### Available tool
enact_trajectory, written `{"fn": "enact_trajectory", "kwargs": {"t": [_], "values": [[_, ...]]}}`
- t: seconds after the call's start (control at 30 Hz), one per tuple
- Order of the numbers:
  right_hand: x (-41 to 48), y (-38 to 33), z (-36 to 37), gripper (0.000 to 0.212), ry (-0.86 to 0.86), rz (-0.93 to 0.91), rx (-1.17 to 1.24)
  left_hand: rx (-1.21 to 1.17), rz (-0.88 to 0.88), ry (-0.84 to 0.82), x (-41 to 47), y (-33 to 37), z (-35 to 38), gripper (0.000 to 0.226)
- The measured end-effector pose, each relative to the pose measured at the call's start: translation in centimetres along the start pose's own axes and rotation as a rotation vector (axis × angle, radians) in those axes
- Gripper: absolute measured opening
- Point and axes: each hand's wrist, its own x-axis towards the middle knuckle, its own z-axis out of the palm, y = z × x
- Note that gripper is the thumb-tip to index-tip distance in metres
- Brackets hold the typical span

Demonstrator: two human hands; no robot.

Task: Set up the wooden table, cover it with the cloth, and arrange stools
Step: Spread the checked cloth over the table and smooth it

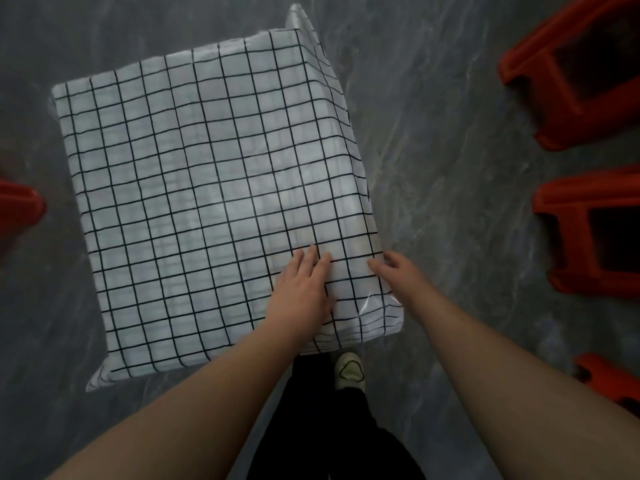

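Head view, listed from the left edge across. Item one: a red stool [19,216], only a rounded corner showing at the middle left edge, standing on the grey marbled floor [433,150] well apart from the table. Item two: the cloth [207,188], white with a thin black grid, filling the centre of the frame; it lies over the square table top and hides the wood completely, its edges hanging down past the rim, with loose corners sticking out at the lower left and at the top centre. Faint lines of the surface beneath show through the fabric. Item three: my left hand [301,289], lower centre, laid palm down on the cloth near the table's closest right corner, fingers straight and lying side by side, pressed flat on the fabric. Item four: my right hand [398,271], just right of the left one, at the right edge of the table top; its fingers curl loosely over the cloth at that edge, thumb on top, though I cannot tell whether they pinch the fabric or merely rest on it. Item five: my dark trousers and one pale shoe [349,370], bottom centre, just below the table's near edge. Item six: three more red stools [568,81] along the right edge, upper, middle and lower, their dark undersides facing the camera, none touching the table.
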Motion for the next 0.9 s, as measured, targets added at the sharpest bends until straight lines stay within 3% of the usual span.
{"fn": "enact_trajectory", "kwargs": {"t": [0.07,0.1,0.2,0.3,0.37,0.53,0.6,0.73,0.77,0.83,0.9], "values": [[0.5,-0.1,-0.2,0.025,-0.085,0.053,0.015,0.01,-0.016,-0.003,0.5,0.0,0.0,0.078],[0.4,-0.4,-0.2,0.027,-0.125,0.082,0.038,0.01,-0.023,-0.002,0.7,0.0,-0.1,0.077],[1.0,-0.1,-0.6,0.066,-0.235,0.135,0.143,0.006,-0.027,0.024,1.1,0.2,-0.4,0.07],[1.1,-0.5,-1.1,0.065,-0.372,0.184,0.242,0.008,-0.05,0.027,1.5,0.5,-0.5,0.066],[1.3,-0.5,-1.5,0.061,-0.343,0.152,0.202,0.008,-0.06,0.028,1.6,0.6,-0.8,0.065],[0.1,-1.5,-3.5,0.053,-0.221,-0.129,0.031,-0.009,-0.108,0.051,1.9,1.4,-1.2,0.066],[0.0,-1.1,-4.2,0.027,-0.17,-0.16,0.112,0.003,-0.116,0.068,2.1,2.2,-1.2,0.067],[3.0,2.4,-4.3,0.005,0.086,-0.062,-0.001,0.057,-0.131,0.027,3.0,3.1,-0.3,0.068],[3.8,3.4,-4.3,0.016,0.093,0.005,-0.074,0.06,-0.141,0.033,3.1,3.2,-0.1,0.068],[5.3,5.4,-4.7,0.03,-0.028,0.139,-0.156,0.074,-0.156,0.03,3.0,3.5,0.4,0.07],[5.7,6.7,-4.7,0.018,-0.179,0.228,-0.148,0.097,-0.161,0.027,2.6,3.6,0.7,0.073]]}}
